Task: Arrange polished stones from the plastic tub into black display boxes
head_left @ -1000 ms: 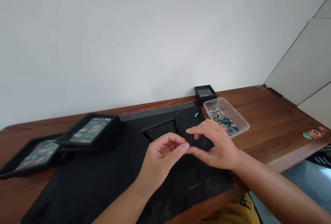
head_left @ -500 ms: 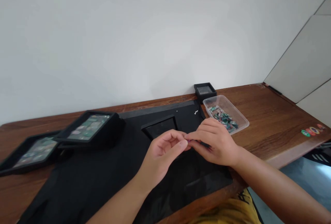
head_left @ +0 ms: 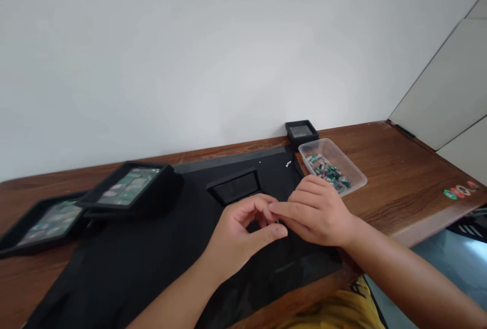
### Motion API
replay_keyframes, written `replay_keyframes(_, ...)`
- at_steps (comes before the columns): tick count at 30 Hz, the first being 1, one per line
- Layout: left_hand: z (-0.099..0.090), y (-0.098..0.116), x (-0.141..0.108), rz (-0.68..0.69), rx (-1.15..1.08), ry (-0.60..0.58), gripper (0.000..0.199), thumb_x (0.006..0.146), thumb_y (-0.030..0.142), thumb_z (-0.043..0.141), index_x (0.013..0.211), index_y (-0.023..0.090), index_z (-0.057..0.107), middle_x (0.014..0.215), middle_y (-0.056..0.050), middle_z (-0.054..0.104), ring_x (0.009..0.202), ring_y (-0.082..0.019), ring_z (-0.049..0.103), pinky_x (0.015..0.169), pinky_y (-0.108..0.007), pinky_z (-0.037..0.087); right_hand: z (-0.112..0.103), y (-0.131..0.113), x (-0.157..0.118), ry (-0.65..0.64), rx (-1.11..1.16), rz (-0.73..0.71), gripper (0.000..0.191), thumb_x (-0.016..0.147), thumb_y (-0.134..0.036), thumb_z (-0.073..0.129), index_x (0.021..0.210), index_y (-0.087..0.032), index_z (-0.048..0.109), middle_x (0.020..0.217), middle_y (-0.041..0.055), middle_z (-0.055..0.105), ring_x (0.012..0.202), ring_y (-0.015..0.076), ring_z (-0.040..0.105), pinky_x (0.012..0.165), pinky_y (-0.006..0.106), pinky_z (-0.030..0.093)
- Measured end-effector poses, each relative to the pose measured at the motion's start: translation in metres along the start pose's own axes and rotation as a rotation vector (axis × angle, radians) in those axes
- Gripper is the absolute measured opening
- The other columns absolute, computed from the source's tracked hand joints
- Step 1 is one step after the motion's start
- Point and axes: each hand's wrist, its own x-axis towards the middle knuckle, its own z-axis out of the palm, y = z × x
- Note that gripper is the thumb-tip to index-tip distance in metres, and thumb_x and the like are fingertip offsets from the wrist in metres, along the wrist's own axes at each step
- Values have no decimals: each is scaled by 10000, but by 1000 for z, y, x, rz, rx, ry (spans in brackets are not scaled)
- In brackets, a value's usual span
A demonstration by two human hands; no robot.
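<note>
My left hand (head_left: 239, 232) hovers over the black mat (head_left: 152, 263) with its fingers curled and the thumb stretched out below them. My right hand (head_left: 317, 212) meets it fingertip to fingertip, its index finger against the left fingers and the others folded in. Whatever lies between the fingertips is tiny and mostly hidden, so I cannot name it. Just behind the hands, an open black box with a dark, glossy lid (head_left: 236, 188) rests on the mat, partly covered by my left hand.
A clear plastic tub (head_left: 355, 174) of small green and pinkish pieces stands right of the mat, before a small black case (head_left: 302, 135). Leftward, a black framed case (head_left: 129, 187) overlaps another framed case (head_left: 53, 222). Round stickers (head_left: 462, 191) mark the wooden table (head_left: 395, 177).
My left thumb has moved away from the fingertips, slightly down and to the right. The purple speck between my fingers no longer shows. My right index finger reaches straighter over the left fingers.
</note>
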Motion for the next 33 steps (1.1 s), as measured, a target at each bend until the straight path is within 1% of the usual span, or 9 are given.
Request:
replay_keyframes(2, 0, 2, 0, 20, 63, 14, 254, 684, 253, 903, 633, 187, 663, 805, -39, 750, 667, -130, 625, 615, -222, 543, -1, -1, 0, -2, -36, -14, 157, 1047, -187, 584, 1102, -163, 729, 704, -7, 675, 652, 166, 521, 665, 332, 402)
replay_keyframes(4, 0, 5, -1, 27, 81, 11, 237, 715, 261, 877, 644, 192, 661, 816, -46, 750, 687, -140, 638, 637, -235, 554, -2, -2, 0, 1, -49, -12, 146, 1041, -188, 598, 1109, -169, 726, 704, -9, 673, 653, 160, 529, 669, 328, 399)
replay_keyframes(10, 3, 9, -4, 29, 17, -7, 215, 763, 245, 858, 670, 197, 671, 849, -45, 768, 754, -153, 696, 726, -245, 589, -3, -1, 0, 14, -23, -9, 153, 1034, -183, 612, 1139, -173, 723, 719, -9, 690, 650, 153, 542, 655, 326, 405)
replay_keyframes(15, 2, 5, -7, 3, -29, -14, 218, 824, 277, 843, 693, 199, 687, 912, -47, 792, 826, -155, 729, 797, -244, 599, -1, 1, -1, 21, 2, 5, 163, 1065, -227, 590, 1118, -171, 735, 722, -2, 700, 655, 146, 555, 663, 313, 415)
replay_keyframes(18, 1, 1, -9, -1, -46, -4, 212, 826, 289, 854, 727, 200, 690, 952, -53, 811, 854, -159, 742, 823, -247, 607, 0, 3, -3, 14, 0, 20, 177, 1082, -260, 575, 1114, -192, 735, 734, -5, 708, 656, 138, 573, 668, 301, 415)
replay_keyframes(20, 1, 0, -9, -8, -49, 10, 208, 818, 281, 860, 752, 199, 681, 956, -52, 815, 856, -158, 747, 826, -249, 612, 1, 4, -3, 18, 7, 20, 174, 1080, -260, 578, 1121, -189, 731, 741, -1, 710, 654, 137, 574, 663, 299, 415)
replay_keyframes(24, 2, 2, -8, -42, -52, 30, 228, 790, 271, 877, 808, 205, 659, 872, -20, 789, 788, -135, 726, 770, -231, 611, 0, 4, -3, 27, 17, 29, 166, 1077, -233, 568, 1126, -182, 718, 736, -1, 711, 649, 142, 573, 647, 303, 418)
replay_keyframes(27, 3, 3, -6, -68, -90, 16, 267, 782, 270, 884, 891, 219, 646, 877, -7, 788, 769, -128, 725, 749, -226, 608, 0, 4, -2, 24, 20, 34, 162, 1081, -234, 559, 1116, -186, 709, 731, -4, 709, 642, 139, 583, 637, 301, 414)
replay_keyframes(33, 2, 2, -8, -97, -105, 5, 307, 808, 352, 878, 958, 218, 646, 883, -25, 776, 771, -138, 708, 738, -241, 598, 0, 4, -3, 25, 50, 43, 138, 1069, -245, 589, 1117, -183, 703, 753, 1, 717, 649, 140, 602, 640, 306, 420)
